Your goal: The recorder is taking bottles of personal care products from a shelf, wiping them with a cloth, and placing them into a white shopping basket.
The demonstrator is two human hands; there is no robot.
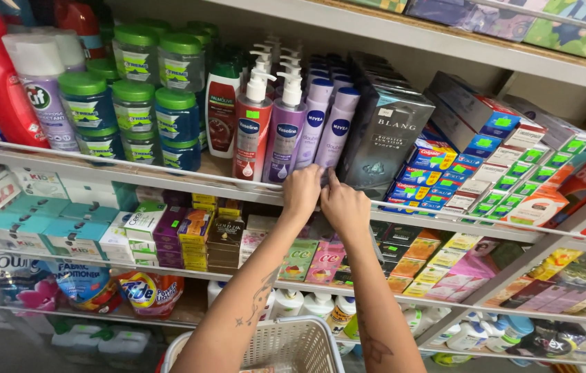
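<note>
White metal shelves (168,181) fill the view, one row above another, each packed with things from a shop. On the upper row stand round jars with green lids (134,103), a tall dark grey shiny box (384,131), and stacks of blue and red flat boxes (438,169). Between the jars and the dark box stand tall pump bottles in pink and purple (269,128) and slim pale purple tubes with dark blue caps (331,124). Two bare arms reach up from the bottom of the view, side by side, with dark tattoo marks on them. Both hands meet at the front edge of the upper shelf, just below the pale purple tubes. The left hand (301,193) has its fingers curled in tight at the shelf edge, and the right hand (345,206) sits right next to it, touching it, with fingers bent narrow and the tips up by the bottom of a tube. I cannot tell if the fingers pinch something small or only press on the shelf rail. Down below, under the arms, is a white plastic basket with holes (293,342).
</note>
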